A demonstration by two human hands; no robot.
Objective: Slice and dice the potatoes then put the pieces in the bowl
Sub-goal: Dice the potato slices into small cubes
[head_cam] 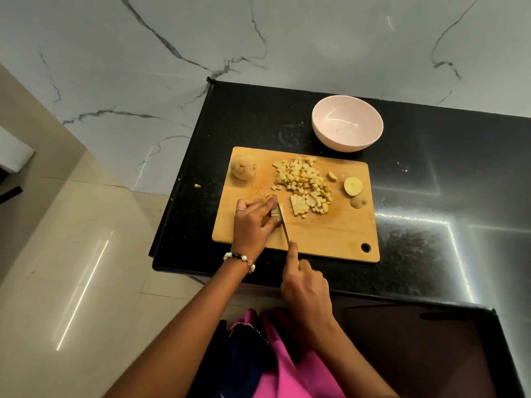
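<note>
A wooden cutting board (330,237) lies on the black counter. My left hand (254,222) holds a potato piece (278,211) down on the board with curled fingers. My right hand (306,285) grips a knife (284,225), forefinger along its spine, and the blade stands against the piece. A heap of diced potato (304,182) covers the board's middle. A whole potato (244,167) rests at the far left corner. Two end slices, the cut end slice (353,186) and the skin-side end slice (359,201), lie at the right. The pink bowl (347,123) behind the board is empty.
One stray potato bit (197,185) lies on the counter (431,168) left of the board. The counter's left edge (184,173) drops to a tiled floor. A marble wall rises behind the bowl.
</note>
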